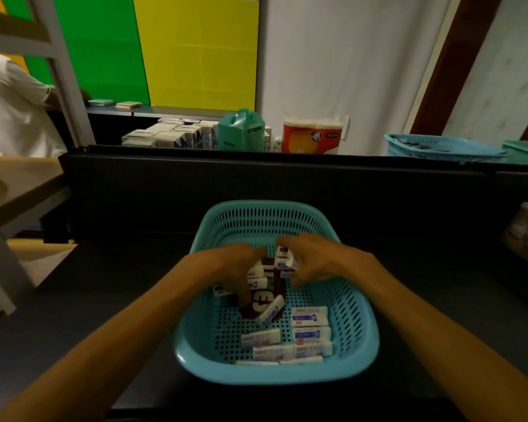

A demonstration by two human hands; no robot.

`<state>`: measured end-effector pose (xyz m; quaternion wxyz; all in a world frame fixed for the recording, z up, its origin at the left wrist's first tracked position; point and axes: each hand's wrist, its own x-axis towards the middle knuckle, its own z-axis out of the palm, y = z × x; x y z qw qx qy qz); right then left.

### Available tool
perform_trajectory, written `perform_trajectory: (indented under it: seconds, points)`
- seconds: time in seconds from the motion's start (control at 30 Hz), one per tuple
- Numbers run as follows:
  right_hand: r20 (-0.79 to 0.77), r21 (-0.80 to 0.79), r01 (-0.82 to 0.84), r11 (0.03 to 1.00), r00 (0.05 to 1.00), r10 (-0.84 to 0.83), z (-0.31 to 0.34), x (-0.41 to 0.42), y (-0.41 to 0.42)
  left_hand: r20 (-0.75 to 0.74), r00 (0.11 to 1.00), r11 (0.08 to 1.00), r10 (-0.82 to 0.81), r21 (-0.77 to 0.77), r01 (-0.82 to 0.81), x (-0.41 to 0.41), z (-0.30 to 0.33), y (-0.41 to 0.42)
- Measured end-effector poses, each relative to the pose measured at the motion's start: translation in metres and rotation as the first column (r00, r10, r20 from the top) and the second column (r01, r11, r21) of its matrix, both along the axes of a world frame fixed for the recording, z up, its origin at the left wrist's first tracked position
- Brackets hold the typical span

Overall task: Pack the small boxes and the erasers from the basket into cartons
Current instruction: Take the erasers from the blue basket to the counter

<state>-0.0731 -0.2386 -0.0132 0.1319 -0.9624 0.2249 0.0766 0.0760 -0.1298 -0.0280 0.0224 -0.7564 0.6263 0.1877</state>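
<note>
In the basket (275, 373), both hands pinch erasers, left hand (238, 263) low, right hand (314, 260) with several: lift slowly, keeping the stack squeezed.

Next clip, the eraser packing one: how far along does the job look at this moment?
Early to midway, at a guess. Done: nothing shows as packed; no filled carton is clearly in view. In hand: both hands are in the teal basket; the right hand grips several erasers, the left hand reaches among others by a brown box. Left: about eight loose erasers lie at the basket's near side.
</note>
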Motion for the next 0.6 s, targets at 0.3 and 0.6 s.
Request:
perform_trajectory:
  seconds: [0.3, 0.6]
  points:
    - [0.315, 0.062, 0.122, 0.991, 0.939, -0.135, 0.052, -0.059, 0.009, -0.022, 0.994, 0.944, -0.106, -0.316, 0.093, -0.015, 0.038, 0.008]
    - [0.379, 0.039, 0.287, 0.957, 0.882, -0.28, 0.052, -0.196, 0.0, 0.034, 0.964, 0.878, -0.263, -0.406, 0.254, -0.119, 0.084, -0.003]
